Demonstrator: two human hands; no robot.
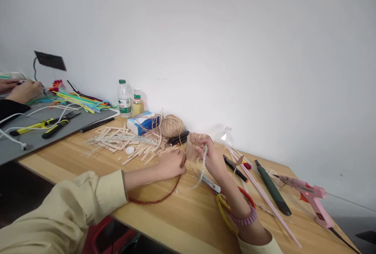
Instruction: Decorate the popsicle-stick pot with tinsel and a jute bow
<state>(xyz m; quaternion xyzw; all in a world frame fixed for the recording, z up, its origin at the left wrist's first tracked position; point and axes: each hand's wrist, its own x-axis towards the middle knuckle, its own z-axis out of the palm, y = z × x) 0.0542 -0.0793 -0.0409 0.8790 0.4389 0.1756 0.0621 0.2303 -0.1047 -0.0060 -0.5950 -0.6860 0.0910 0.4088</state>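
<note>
A small round holder of wooden craft sticks (192, 153) stands between my two hands. My left hand (173, 164) is closed low beside the holder, pinching a red tinsel pipe cleaner (164, 198) that curves over the table toward the front edge. My right hand (214, 159) is at the holder's rim, fingers bent round a white iridescent tinsel pipe cleaner (203, 166), whose end hangs down to the tabletop. Scissors (219, 199) with red and yellow handles lie partly under my right forearm. My fingers hide part of the holder.
Loose craft sticks (141, 148), a twine ball (172, 125), a tissue pack (143, 123) and a water bottle (124, 101) are left of centre. A green cutter (273, 189) and pink glue gun (311, 195) lie right. Another person's hands (25, 89) work far left, near pliers (61, 124).
</note>
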